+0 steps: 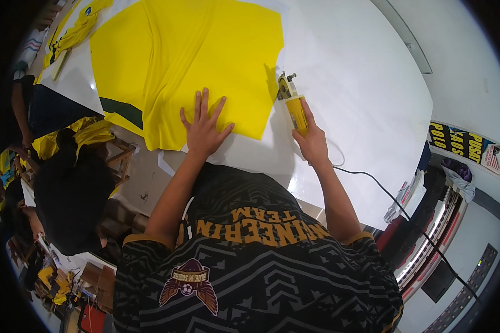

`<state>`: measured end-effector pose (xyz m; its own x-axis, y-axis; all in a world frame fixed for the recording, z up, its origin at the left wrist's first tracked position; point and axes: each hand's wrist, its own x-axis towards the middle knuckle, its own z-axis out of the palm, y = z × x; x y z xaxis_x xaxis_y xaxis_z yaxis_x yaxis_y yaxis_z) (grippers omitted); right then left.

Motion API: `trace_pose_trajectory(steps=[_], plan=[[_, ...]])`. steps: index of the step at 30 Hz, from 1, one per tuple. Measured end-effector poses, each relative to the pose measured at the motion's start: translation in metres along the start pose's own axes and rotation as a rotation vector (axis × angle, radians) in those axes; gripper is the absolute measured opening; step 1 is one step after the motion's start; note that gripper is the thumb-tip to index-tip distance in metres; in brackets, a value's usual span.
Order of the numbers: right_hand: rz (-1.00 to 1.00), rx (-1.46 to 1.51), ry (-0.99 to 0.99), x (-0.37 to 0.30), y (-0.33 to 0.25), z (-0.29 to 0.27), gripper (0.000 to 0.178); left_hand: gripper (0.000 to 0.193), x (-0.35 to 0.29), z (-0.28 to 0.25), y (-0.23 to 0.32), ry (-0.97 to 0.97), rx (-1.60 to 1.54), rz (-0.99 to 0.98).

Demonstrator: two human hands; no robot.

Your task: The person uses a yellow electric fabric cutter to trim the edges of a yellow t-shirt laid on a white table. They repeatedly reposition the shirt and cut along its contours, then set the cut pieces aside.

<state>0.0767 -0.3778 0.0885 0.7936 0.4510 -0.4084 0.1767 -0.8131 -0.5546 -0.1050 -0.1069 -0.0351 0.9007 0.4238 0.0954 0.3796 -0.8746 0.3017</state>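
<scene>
A large piece of yellow fabric (228, 50) lies on the white table, with folds running through its middle and a dark green patch (122, 111) at its left. My left hand (204, 130) rests flat on it near its front edge, fingers spread. In my right hand (312, 141) is a yellow handheld electric fabric cutter (296, 114), the fingers wrapped around its body. The cutter's metal head (286, 86) is at the fabric's right edge; whether its blade touches the cloth I cannot tell. A dark cord (372, 178) trails from the cutter to the lower right.
The white table (361, 72) extends right and forward. More yellow cloth (80, 33) lies at its far left. To the left, a person in black (75, 188) sits beside a wooden frame, with another person behind. A machine with a lit strip (428, 244) stands at the right.
</scene>
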Motion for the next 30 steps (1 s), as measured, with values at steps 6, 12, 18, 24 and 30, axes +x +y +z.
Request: trace_pose_trajectory(steps=[6, 12, 18, 24, 30], plan=[[0.023, 0.011, 0.025, 0.004, -0.008, 0.008, 0.101, 0.083, 0.000, -0.001, 0.000, -0.013, -0.024, 0.001], [0.089, 0.035, 0.056, 0.009, -0.030, 0.017, 0.103, 0.086, 0.005, -0.014, 0.006, -0.094, -0.072, -0.034], [0.165, 0.040, 0.141, 0.018, -0.042, 0.039, 0.103, 0.087, 0.027, -0.030, -0.012, -0.060, -0.112, 0.083], [0.174, 0.094, 0.259, 0.033, -0.056, 0.060, 0.103, 0.086, 0.065, -0.035, -0.043, -0.106, -0.095, 0.112], [0.234, 0.165, 0.317, 0.050, -0.081, 0.070, 0.101, 0.085, 0.110, -0.030, -0.077, -0.095, -0.088, 0.204]])
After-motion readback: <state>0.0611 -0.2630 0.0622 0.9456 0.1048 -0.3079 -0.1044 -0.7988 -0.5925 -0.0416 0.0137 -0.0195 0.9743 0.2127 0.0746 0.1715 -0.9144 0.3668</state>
